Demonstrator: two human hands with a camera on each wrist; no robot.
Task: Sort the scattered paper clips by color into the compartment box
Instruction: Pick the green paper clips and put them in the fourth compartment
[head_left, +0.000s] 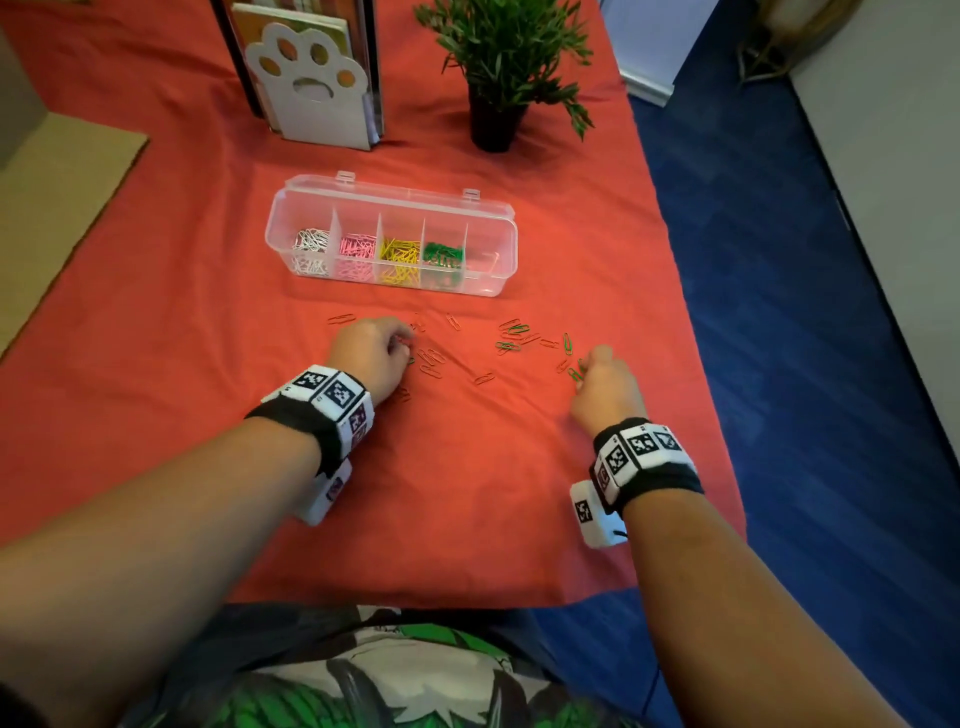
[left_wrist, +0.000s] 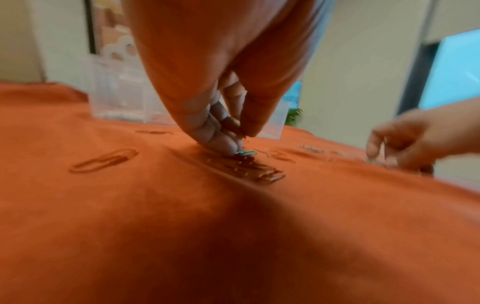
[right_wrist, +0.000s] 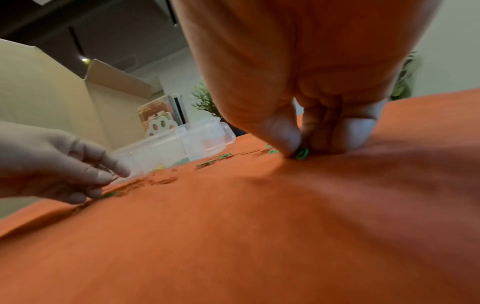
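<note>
The clear compartment box (head_left: 496, 244) lies open on the red cloth and holds white, pink, yellow and green clips in separate sections. Its right-most section looks empty. In front of it lie scattered red paper clips (head_left: 431, 361) and green paper clips (head_left: 511, 338). My left hand (head_left: 402, 345) is curled over the red cluster, thumb and fingers pinching red clips (left_wrist: 240, 131). One green clip (left_wrist: 245, 152) lies at its fingertips. My right hand (head_left: 587, 366) is at the right end of the scatter, pinching a green clip (right_wrist: 301, 153) against the cloth.
A paw-shaped white bookend (head_left: 317, 83) with books and a potted plant (head_left: 506, 67) stand behind the box. A cardboard box (head_left: 57, 176) sits at the left. The table's right edge (head_left: 691, 332) drops to blue floor close to my right hand.
</note>
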